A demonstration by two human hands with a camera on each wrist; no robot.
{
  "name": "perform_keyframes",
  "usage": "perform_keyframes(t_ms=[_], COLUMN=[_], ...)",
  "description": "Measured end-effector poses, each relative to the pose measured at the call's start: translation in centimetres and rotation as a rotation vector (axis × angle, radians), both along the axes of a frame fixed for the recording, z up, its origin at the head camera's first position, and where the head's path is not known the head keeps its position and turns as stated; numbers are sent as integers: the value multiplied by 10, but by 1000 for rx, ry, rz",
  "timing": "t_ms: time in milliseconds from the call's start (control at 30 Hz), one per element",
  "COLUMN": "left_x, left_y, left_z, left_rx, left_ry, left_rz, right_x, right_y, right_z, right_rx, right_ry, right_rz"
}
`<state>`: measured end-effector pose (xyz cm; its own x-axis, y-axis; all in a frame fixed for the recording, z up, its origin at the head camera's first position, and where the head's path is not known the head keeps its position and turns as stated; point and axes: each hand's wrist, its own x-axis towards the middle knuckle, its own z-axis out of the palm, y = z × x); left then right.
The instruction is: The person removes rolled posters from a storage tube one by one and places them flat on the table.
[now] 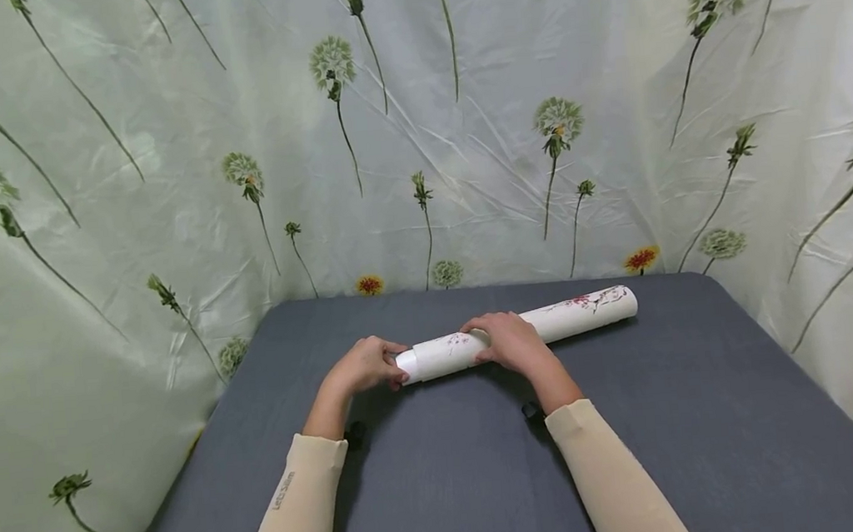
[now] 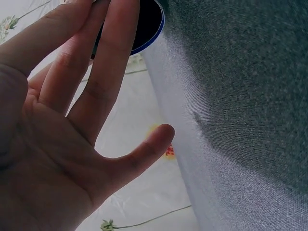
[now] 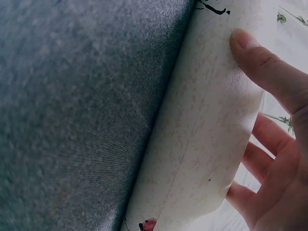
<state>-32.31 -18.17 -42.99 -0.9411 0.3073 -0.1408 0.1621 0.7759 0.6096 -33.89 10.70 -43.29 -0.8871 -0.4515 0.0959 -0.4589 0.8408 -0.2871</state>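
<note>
Light curtains point(image 1: 286, 102) printed with dandelions stand behind a dark grey table point(image 1: 443, 482), and on this table, toward its far edge, lies a long white roll point(image 1: 559, 322). It lies slantwise: its right end is farther from the person than its left end. Dark branches and red blossoms decorate its surface, mostly near the right end. At the left end a smooth white band point(image 1: 408, 368) shows, and the left wrist view shows there a blue rim point(image 2: 155, 41) around a dark hollow. The left hand point(image 1: 359, 367) pinches this end with thumb and fingers, while one finger point(image 2: 149, 147) stretches apart from the others, touching nothing. The right hand point(image 1: 511, 343) grips the roll around its middle, the thumb on the near side and the fingers over the far side. Beige sleeves point(image 1: 295, 510) cover both forearms.
</note>
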Motion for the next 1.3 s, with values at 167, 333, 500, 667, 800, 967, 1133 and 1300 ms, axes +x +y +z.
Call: perform_keyframes(t_ms=[167,333,500,667,800,967,1133,1300], left_x=[0,2,2,2,1,3,4,4], left_y=[3,2,2,1,0,1,1,0], left_z=[3,2,1,2,3,2,2,3], left_rx=[-26,-29,-32,-22,-13,-6,-9,-6], left_ry=[6,-3,0,-9,-20,-22,-23,-28], left_rz=[13,22,14,12,22,21,25,29], right_x=[-1,-1,-1,0,0,1,0,0], right_y=[1,0,1,3,4,5,7,10], right_z=[1,-1,-2,0,1,2,2,2], right_rx=[4,1,3,8,8,-1,-8,-22], right_ry=[3,-2,2,-2,-15,-27,-41,-50], right_rz=[2,1,4,-1,-3,-4,-7,-17])
